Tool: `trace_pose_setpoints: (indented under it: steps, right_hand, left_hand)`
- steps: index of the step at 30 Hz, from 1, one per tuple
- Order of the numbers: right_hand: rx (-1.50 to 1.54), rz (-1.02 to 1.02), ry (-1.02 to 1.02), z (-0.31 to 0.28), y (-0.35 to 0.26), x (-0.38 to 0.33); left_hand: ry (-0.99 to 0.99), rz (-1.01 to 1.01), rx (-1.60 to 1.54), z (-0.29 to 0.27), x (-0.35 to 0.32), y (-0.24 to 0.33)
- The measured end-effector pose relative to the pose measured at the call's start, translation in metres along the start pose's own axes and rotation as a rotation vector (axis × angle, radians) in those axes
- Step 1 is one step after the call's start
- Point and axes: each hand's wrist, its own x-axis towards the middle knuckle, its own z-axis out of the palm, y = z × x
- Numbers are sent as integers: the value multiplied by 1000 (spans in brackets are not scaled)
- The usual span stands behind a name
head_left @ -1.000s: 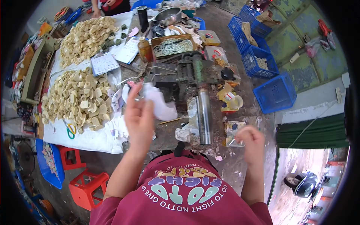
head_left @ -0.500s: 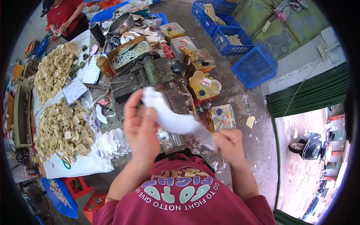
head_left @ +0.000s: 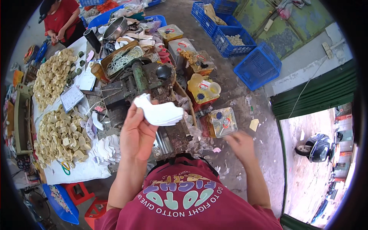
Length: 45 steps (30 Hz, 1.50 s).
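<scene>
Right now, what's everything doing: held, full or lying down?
Stack of curved, thin white pieces: held in the left hand
Right hand: blurred, nothing visible in it
Green-and-yellow-handled scissors: lying on the white cloth
Blue plastic crate of pale pieces: partly filled
Green metal door: paint patchy

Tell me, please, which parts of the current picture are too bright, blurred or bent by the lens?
Head view: the ground outside looks washed out at lower right; head view: the right hand appears slightly blurred, the left hand and its white pieces sharper; head view: the metal cylinder shows bright streaks; head view: the doorway's dark edge bows.
</scene>
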Motion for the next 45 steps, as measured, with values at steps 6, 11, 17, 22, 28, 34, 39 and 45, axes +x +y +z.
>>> trace_pose_setpoints:
  steps: [6,11,17,22,28,34,39,45]
  right_hand:
    - [643,-873,38,56,-145,67]
    - [964,-809,-216,68,-165,76]
    - [758,-634,-632,73,-169,78]
    - [443,-761,-642,70,-187,72]
    - [702,-572,-855,70,-184,70]
    - [758,-261,-435,47,-147,116]
    - [745,-211,-534,47,-165,82]
    - [354,-323,-364,71,-113,111]
  left_hand:
    - [31,-97,14,20,-14,-35]
    - [97,1,186,-1,-37,-18]
    - [155,346,795,4,-58,10]
    - [122,219,643,-6,-57,4]
    - [-2,160,510,-19,-59,10]
    - [121,346,631,-38,-58,-6]
    - [73,358,960,-25,-44,-22]
    - [306,637,1268,-78,-43,-30]
